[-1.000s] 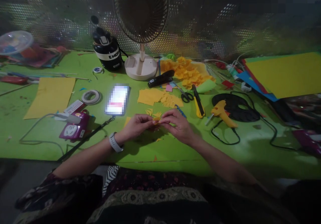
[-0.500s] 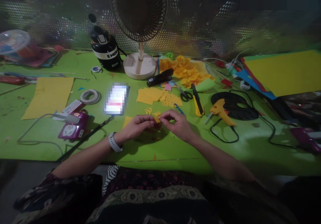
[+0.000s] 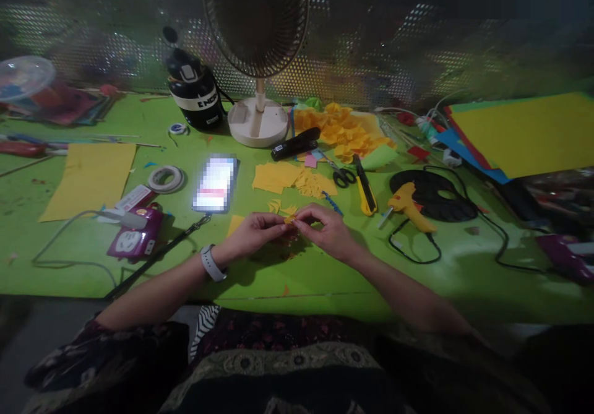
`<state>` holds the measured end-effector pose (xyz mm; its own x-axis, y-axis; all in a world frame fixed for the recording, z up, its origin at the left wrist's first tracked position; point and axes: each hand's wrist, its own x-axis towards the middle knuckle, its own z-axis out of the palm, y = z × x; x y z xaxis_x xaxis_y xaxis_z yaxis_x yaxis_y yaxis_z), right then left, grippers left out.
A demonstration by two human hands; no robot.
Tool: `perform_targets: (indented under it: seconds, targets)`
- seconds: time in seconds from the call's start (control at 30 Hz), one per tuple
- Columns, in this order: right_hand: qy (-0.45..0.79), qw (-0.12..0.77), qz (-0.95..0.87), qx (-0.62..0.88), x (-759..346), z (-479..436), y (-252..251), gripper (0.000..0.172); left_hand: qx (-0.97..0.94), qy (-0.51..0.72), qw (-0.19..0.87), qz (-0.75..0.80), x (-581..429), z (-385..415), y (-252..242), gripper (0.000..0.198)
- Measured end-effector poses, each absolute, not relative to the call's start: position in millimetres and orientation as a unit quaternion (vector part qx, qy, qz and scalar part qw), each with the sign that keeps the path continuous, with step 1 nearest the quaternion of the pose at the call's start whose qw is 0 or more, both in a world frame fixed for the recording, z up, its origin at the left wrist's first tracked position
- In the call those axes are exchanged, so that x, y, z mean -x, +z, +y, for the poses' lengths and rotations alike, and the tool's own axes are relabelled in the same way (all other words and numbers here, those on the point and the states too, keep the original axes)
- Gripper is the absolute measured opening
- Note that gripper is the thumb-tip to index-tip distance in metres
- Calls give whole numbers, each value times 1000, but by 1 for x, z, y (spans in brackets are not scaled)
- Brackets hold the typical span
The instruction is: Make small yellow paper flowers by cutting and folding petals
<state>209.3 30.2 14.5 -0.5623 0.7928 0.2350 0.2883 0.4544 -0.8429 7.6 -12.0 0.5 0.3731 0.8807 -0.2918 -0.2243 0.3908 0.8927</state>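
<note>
Here, at the far left, one clear-lidded tub (image 3: 25, 80) is cut off by the edge, its contents blurred; one yellow sheet (image 3: 90, 182), one purple socket block (image 3: 134, 234) and one tape roll (image 3: 166, 179) follow on the green table (image 3: 334, 281). One phone (image 3: 216, 182) shows a pixelated screen, and one fan (image 3: 257, 24) loses its top to the frame. Near the table's front, the left hand (image 3: 257, 231) has thumb and fingers closed on one small yellow piece (image 3: 289, 220), largely hidden between both hands; the right hand's (image 3: 327, 231) fingers pinch its other side. Its shape cannot be made out. Further right come one pair of scissors (image 3: 344, 177), one cutter (image 3: 366, 191) and one glue gun (image 3: 413, 207), partly covering one black pad (image 3: 436, 197). Lastly, the right edge crops one stack of coloured sheets (image 3: 524, 135), their number unclear.
</note>
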Motion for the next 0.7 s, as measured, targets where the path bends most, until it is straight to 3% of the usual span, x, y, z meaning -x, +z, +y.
perform_targets:
  seconds: [0.57,0.7]
  targets:
    - [428,302,-776,352,-209,31,13,12,-442,381,685,436,-5,-11,-3,20]
    - [460,275,-749,390,-210,31,18,22,-430,375,693,441,-6,-12,-3,23]
